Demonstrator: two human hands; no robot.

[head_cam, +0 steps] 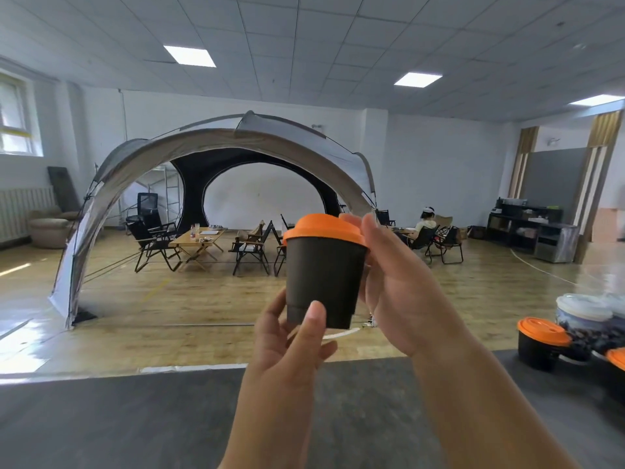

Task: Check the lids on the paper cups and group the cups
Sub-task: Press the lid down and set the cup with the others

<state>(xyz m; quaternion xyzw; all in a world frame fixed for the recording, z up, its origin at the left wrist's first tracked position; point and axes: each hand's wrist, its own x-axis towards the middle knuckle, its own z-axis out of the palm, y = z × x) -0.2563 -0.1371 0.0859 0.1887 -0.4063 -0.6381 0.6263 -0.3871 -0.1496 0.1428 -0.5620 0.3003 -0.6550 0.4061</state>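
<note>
Two hands, left (287, 346) and right (402, 292); three dark cups with orange lids, one held (324, 286), one on the table (537, 346), one cut off at the edge (617, 367); two patterned cups with clear lids (585, 319).

Arched tent (216, 154), folding chairs (154, 242)

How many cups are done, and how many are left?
At least four lidded cups already stand grouped at the table's right edge; more may be out of frame. In hand: a dark cup with an orange lid, left hand at its base, right hand by the lid. It has yet to join the group.
</note>
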